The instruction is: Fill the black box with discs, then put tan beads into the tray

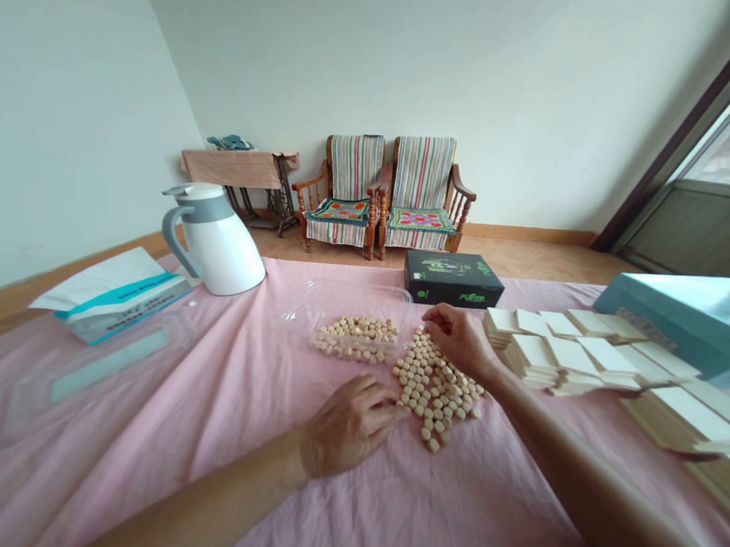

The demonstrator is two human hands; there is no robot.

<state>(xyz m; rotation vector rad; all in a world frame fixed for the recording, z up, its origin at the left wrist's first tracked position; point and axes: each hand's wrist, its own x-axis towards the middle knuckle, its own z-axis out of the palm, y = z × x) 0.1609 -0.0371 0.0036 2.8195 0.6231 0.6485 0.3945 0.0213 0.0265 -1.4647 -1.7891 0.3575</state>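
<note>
Small round beige pieces [436, 389] lie in a loose pile on the pink cloth [260, 454]. My left hand [352, 422] rests palm down at the pile's left edge, its fingers bent together and their tips against the pieces. Over the far end of the pile, my right hand [459, 338] has its thumb and fingers closed in a pinch. Whatever either hand has between its fingertips is too small or hidden to make out. Beyond my left hand sits a clear plastic tray [296, 307], with more of the same pieces in it.
Stacks of pale rectangular cards [579, 355] and a light blue box [683, 312] are on the right. A black box [453, 279] lies behind the pile. Left are a white jug [226, 251], a tissue pack [122, 299] and a clear lid [94, 375]. Two chairs [423, 179] stand beyond.
</note>
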